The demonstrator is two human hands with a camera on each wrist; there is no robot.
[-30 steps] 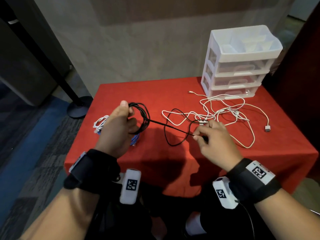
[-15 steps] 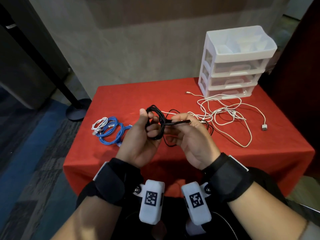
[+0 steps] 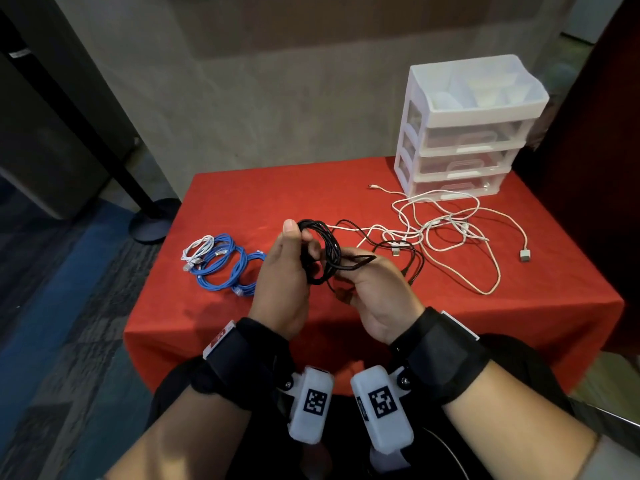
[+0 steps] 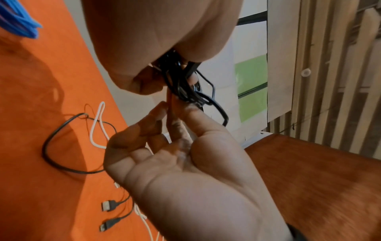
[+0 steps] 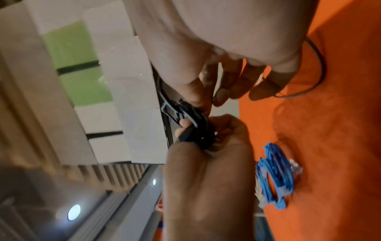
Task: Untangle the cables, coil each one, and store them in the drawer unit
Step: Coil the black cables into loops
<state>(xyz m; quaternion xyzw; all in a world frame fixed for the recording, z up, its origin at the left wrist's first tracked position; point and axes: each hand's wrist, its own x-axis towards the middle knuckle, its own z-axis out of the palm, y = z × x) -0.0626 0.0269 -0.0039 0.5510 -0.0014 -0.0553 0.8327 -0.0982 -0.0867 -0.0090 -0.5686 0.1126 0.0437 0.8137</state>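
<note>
Black cable [image 3: 320, 252], coiled, sits clamped in my left hand [image 3: 282, 278] above the near table edge, while my right hand [image 3: 375, 292] pinches its loose end against the coil. Left lie blue cables [image 3: 225, 268]; right sprawl white cables [image 3: 446, 230]; far right stands the drawer unit [image 3: 467, 133].

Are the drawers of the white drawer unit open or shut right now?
Shut: all three clear fronts of the drawer unit sit flush with its frame, none pulled out.

2 black wrist straps [image 3: 239, 355], each with a white, square-coded camera module [image 3: 311, 407]; seemingly dark clothing.
</note>
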